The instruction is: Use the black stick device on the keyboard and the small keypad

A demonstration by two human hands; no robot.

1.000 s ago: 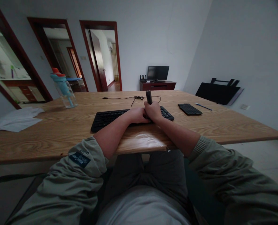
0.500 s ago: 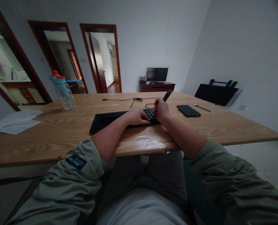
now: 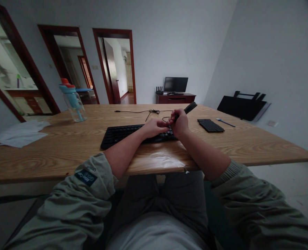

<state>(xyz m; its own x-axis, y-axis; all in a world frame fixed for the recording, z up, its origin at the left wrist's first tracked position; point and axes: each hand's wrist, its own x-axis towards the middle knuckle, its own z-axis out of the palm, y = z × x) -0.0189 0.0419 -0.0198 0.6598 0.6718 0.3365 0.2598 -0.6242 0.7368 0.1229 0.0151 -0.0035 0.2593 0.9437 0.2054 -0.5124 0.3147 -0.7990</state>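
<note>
A long black keyboard [image 3: 121,133] lies near the table's front edge, its right part covered by my hands. My right hand [image 3: 180,123] is closed round a slim black tool [image 3: 191,107], whose flat end sticks up to the right; its lower end is hidden. Right beside it, my left hand [image 3: 155,127] is held over the keyboard's right part, fingers bent and thumb drawn in close to the right hand's fingers. Whatever lies between its fingertips is too small or hidden to make out. A cable [image 3: 154,111] runs behind the keyboard, with a tied coil.
To the right lie a small black keypad-like panel [image 3: 211,125] and a blue brush with a white head [image 3: 225,122]. On the left stand a clear bottle [image 3: 75,104] with an orange and teal lid and some white paper sheets [image 3: 21,133]. The wooden table [image 3: 91,163] ends close before me.
My left hand has lifted slightly and its fingers have closed in toward my right hand. The black tool has tipped further to the right. The view has shifted a little.
</note>
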